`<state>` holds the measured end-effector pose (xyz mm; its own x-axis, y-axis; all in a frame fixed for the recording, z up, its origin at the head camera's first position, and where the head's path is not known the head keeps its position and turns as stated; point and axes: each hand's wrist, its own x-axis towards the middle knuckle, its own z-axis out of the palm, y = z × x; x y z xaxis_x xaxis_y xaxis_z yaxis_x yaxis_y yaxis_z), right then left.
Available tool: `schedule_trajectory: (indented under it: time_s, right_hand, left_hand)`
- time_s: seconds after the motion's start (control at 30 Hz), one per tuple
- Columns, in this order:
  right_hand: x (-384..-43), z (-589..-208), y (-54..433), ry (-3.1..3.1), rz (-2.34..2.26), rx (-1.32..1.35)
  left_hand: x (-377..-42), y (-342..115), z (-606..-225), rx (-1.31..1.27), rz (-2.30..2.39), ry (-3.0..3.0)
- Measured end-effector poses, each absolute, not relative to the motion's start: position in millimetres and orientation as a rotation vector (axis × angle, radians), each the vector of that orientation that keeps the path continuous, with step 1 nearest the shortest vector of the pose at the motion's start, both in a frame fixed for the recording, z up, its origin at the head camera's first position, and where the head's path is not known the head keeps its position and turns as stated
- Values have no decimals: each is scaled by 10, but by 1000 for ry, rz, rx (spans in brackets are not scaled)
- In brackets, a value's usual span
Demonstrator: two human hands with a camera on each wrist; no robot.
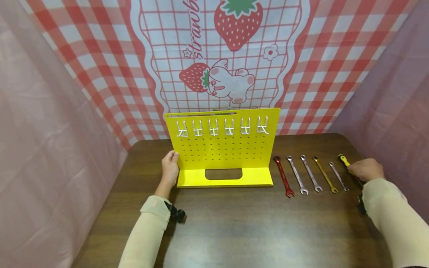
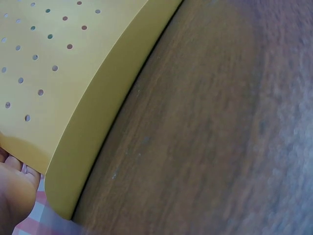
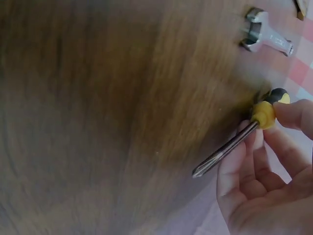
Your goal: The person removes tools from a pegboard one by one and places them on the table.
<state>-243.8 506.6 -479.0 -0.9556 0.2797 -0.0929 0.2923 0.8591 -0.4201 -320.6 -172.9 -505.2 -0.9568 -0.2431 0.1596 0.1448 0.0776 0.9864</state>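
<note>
A yellow pegboard stand stands upright on the table, with a row of white metal hooks along its upper part. My left hand grips its left edge; in the left wrist view some fingers go behind the panel. At the far right, my right hand pinches a screwdriver by its yellow-and-black handle between thumb and fingers. The metal shaft points away from the palm, and its tip looks cross-shaped. Whether the screwdriver still touches the table is unclear.
Right of the stand lie several wrenches in a row: a red one, two silver ones, a gold one and a small silver one. A checked strawberry cloth hangs behind the brown table; pink curtains flank it.
</note>
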Motion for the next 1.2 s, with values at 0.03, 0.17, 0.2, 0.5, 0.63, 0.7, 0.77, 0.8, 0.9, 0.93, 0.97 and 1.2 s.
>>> schedule_trajectory:
  time_s: [0.03,0.17,0.2,0.5,0.63,0.7,0.77,0.8,0.9,0.93,0.97,1.2]
  right_hand:
    - [-2442,-4805,5068,3033,-661,439]
    - [-2453,-4868,5076,3144,-596,346]
    - [-2453,-4883,5074,3158,-598,343]
    - [-2437,-4934,5040,3137,-663,488]
    - [-2434,-4900,4991,3119,-694,522]
    - [-2437,-4892,4968,3115,-708,536]
    - [-2430,-4875,4950,3111,-713,550]
    - [-2426,-4870,4948,3108,-713,555]
    - [-2407,-4844,4961,3097,-695,531]
    - [-2400,-4826,4973,3087,-681,514]
    - [-2398,-4805,4986,3073,-658,490]
    - [-2458,-4651,5018,2944,-483,364]
  left_hand:
    - [-3200,-1731,-5053,98,-1955,-2078]
    - [-3179,-1742,-5059,94,-1945,-2094]
    - [-3175,-1743,-5060,91,-1943,-2096]
    - [-3172,-1734,-5081,100,-1939,-2116]
    - [-3188,-1738,-5071,89,-1917,-2106]
    - [-3203,-1741,-5061,77,-1911,-2099]
    - [-3207,-1745,-5055,77,-1915,-2100]
    - [-3208,-1748,-5054,79,-1919,-2104]
    - [-3212,-1761,-5061,90,-1923,-2127]
    - [-3216,-1765,-5065,95,-1929,-2135]
    - [-3217,-1769,-5070,96,-1934,-2141]
    - [-3217,-1746,-5045,82,-1942,-2133]
